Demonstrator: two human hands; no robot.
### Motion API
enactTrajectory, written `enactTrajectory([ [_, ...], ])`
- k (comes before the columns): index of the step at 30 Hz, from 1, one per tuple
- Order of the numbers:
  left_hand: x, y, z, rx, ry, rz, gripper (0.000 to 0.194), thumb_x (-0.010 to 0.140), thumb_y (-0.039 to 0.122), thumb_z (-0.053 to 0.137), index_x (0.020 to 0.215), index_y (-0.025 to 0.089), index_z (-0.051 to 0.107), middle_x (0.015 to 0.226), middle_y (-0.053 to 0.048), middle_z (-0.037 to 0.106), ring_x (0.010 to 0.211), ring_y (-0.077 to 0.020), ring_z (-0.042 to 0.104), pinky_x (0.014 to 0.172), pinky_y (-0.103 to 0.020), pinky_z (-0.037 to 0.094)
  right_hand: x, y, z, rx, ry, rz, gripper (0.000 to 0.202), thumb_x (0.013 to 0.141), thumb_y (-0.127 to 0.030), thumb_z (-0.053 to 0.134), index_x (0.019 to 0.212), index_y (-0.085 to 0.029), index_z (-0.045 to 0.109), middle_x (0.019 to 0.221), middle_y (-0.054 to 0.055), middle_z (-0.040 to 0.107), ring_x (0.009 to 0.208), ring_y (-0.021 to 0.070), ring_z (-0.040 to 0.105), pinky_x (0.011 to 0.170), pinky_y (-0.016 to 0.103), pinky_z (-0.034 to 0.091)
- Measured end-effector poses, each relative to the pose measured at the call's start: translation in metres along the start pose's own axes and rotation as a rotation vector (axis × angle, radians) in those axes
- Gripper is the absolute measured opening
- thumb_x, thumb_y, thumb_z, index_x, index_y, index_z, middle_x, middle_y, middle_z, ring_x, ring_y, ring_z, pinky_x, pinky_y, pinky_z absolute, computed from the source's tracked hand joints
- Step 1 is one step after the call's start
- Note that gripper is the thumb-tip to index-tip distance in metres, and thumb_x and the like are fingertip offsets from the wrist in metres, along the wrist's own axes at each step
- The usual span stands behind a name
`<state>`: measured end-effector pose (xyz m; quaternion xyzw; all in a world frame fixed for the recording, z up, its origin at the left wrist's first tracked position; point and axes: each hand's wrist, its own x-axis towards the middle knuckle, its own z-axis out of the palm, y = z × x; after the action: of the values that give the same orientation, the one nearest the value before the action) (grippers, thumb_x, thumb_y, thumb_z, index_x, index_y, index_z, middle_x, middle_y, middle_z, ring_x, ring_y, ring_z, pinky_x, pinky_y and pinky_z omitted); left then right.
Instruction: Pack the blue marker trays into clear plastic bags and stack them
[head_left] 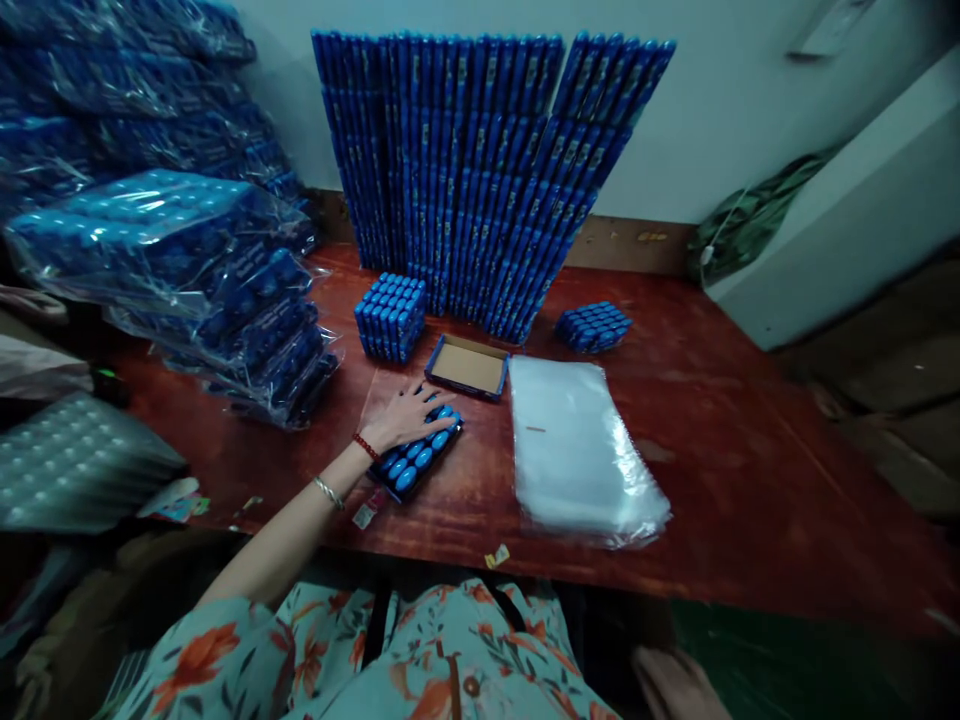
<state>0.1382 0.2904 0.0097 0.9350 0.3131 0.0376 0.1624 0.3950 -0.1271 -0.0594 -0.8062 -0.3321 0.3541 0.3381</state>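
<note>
My left hand [411, 415], with a red bead bracelet and a silver one at its wrist, lies with spread fingers on top of blue oval-topped pieces [424, 459]. These pieces sit in rows in a shallow dark box [400, 492], and part of them is hidden under the palm. Just behind the hand is a second shallow box [469, 365] with a bare brown cardboard bottom. Down at the lower right, off the table's front edge, my right hand [679, 684] is blurred, and its fingers cannot be made out clearly.
A pile of clear plastic bags [577, 440] lies right of the boxes. Tall stacks of blue packs [465, 160] lean at the wall. Small blue blocks [390, 315] stand on the red table [735, 430]. Plastic-wrapped blue bundles [165, 235] rise at left beside a bubbled translucent sheet [75, 460].
</note>
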Motion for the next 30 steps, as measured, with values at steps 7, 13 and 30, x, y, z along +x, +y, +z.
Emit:
enactTrajectory([
  [7,-0.029,0.027,0.02,-0.008,0.098,-0.252,0.053,0.088,0.058,0.04,0.132,0.03,0.049,0.133,-0.012,0.051,0.129,-0.0371,0.036,0.097,-0.06,0.038,0.078,-0.156,0.044,-0.577,0.287,-0.924,0.03,0.087,-0.026,0.047,0.057,-0.025,0.051,0.053,0.001,0.053,0.06,0.0168,0.053,0.074,0.036,0.044],
  [13,-0.066,0.062,0.034,-0.003,0.231,-0.657,0.059,0.09,0.057,0.036,0.138,0.022,0.043,0.133,-0.018,0.051,0.131,-0.0442,0.03,0.089,-0.068,0.039,0.129,-0.23,0.092,-0.325,0.267,-0.996,0.024,0.093,-0.027,0.042,0.106,-0.021,0.06,0.112,0.01,0.063,0.105,0.0218,0.056,0.092,0.039,0.042],
  [30,-0.072,0.069,0.037,-0.011,0.293,-0.756,0.061,0.09,0.056,0.038,0.139,0.02,0.043,0.144,-0.02,0.042,0.134,-0.0477,0.025,0.092,-0.072,0.034,0.179,-0.075,0.012,-0.426,0.083,-0.544,0.036,0.077,-0.056,0.054,0.074,-0.022,0.063,0.08,0.009,0.062,0.082,0.0261,0.055,0.076,0.04,0.043],
])
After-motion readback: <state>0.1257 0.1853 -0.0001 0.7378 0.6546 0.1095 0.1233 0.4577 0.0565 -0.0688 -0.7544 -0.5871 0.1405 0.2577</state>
